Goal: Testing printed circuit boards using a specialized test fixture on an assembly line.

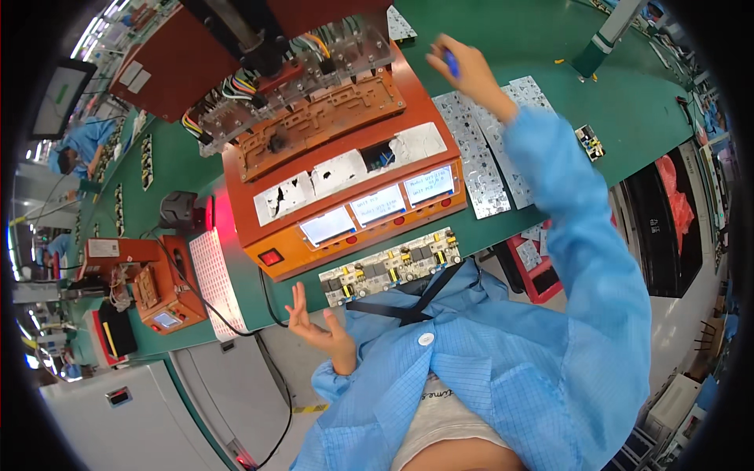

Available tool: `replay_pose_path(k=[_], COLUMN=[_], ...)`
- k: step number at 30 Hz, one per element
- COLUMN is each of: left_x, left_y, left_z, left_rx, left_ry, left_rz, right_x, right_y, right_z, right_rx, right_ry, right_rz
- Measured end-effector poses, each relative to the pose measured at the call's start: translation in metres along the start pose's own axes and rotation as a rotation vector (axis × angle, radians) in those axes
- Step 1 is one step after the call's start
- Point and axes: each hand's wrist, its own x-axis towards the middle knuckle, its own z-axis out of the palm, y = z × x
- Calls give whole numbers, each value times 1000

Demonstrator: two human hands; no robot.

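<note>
Left hand was seen at 7 o'clock, released, fingers spread, nothing held, just below the table edge. Nearest to it, a populated circuit board strip lay on the green table, just in front of the orange test fixture. Right hand was raised at 1 o'clock, clenched around a small blue object, above bare grey panel boards.

Bright, even overhead light; sharp centre, strong fisheye bending, dark vignetted rim.
</note>
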Motion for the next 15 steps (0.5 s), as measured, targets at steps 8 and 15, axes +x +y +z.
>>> replay_pose_path(k=[8, 15], left_x=[-5, 2], left_y=[9, 5], left_z=[-24, -31], left_rx=[4, -96], left_ry=[285, 309], left_rz=[-91, -189], right_x=[117, 133], right_y=[126, 126], right_z=[134, 95], right_rx=[-327, -395], right_ry=[-117, -391], right_rz=[427, 469])
